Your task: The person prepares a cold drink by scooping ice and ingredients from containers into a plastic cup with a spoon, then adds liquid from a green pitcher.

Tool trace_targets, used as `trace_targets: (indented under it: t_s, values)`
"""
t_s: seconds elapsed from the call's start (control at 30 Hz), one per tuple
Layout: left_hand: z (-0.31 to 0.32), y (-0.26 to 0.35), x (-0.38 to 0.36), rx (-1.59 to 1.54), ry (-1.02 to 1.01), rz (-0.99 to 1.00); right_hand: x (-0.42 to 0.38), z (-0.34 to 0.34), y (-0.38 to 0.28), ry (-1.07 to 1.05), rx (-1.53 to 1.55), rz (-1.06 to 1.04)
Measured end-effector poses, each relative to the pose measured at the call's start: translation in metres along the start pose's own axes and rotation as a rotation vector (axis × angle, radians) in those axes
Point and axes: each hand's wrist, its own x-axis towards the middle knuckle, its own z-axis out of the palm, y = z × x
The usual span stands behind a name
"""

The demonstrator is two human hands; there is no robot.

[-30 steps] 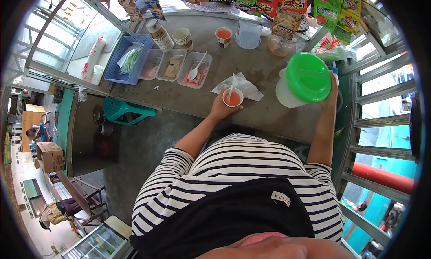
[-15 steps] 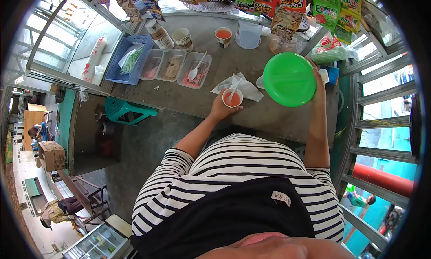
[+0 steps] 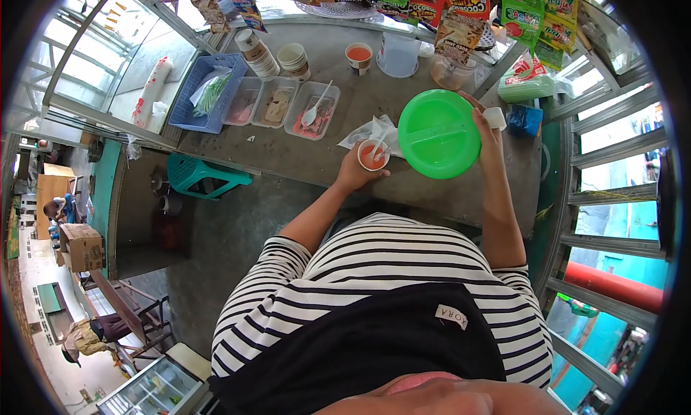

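Observation:
In my left hand point(image 3: 351, 172) is a paper cup point(image 3: 367, 167) of orange-red drink, with a white plastic spoon point(image 3: 378, 145) standing in it. My fingers wrap round the cup near the counter's front edge. My right hand point(image 3: 491, 131) grips a pitcher with a round green lid point(image 3: 439, 159) by its pale handle point(image 3: 494, 118). The lid hides most of the pitcher's body. Its left edge comes close to the cup. Just behind the cup, partly covered by the lid, lies a crumpled clear plastic bag point(image 3: 356, 134).
Another filled cup point(image 3: 358, 61) and a clear plastic tub point(image 3: 397, 64) stand farther back. To the left are clear food containers point(image 3: 325, 91), stacked paper cups point(image 3: 294, 64) and a blue basket point(image 3: 176, 116). Drink sachets point(image 3: 461, 26) hang above; a teal stool point(image 3: 205, 177) is below left.
My right hand has brought the green-lidded pitcher left and slightly toward me, nearer the cup. My left hand and its cup have barely moved.

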Motion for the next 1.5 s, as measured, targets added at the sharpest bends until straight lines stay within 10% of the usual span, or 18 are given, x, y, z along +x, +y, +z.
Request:
trace_targets:
  t_s: [1.5]
  values:
    - [0.001,-0.005,-0.009,-0.050,-0.009,-0.046,0.004,-0.003,0.002,0.025,-0.022,0.021]
